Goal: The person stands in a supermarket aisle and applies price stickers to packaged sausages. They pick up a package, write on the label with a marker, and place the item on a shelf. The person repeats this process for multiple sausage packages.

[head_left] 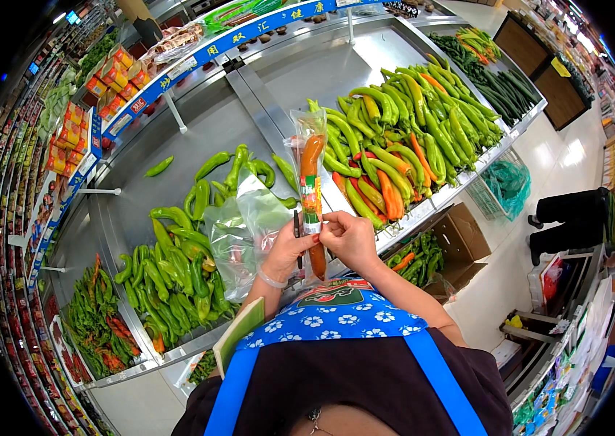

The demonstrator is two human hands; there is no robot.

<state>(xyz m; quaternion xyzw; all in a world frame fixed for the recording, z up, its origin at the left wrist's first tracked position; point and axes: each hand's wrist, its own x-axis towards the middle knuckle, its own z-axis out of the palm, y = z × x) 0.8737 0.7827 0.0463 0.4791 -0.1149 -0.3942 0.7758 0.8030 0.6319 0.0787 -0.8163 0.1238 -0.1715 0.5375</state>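
As we look down from the wearer's head, we find the sausage-shaped package (310,195) upright in the picture, held in front of the apron (329,320) and over the front edge of the stainless-steel display counter (249,116). Its contents are orange-brown, its sleeve is clear, and a red, yellow and green label wraps its middle. We see the left hand (283,252) closed about the package's lower part, the thumb lying on its face, with a slim black pen-like object (296,234) also lodged among the fingers. The right hand (351,240) is drawn into a close pinch at the package's right edge, thumb and forefinger together; we cannot tell how much of the sleeve lies between them. Just beside the left hand, a clear plastic bag (253,211) spreads over the counter, partly covering green peppers (169,272). Beyond the right hand, we note a heap of mixed green, orange and red peppers (395,149). A green-edged pad (240,330) sits by the left forearm. Below the counter, at right, we observe an open cardboard box (464,236); farther right, well apart, a person in black trousers (573,211) stands in the aisle.
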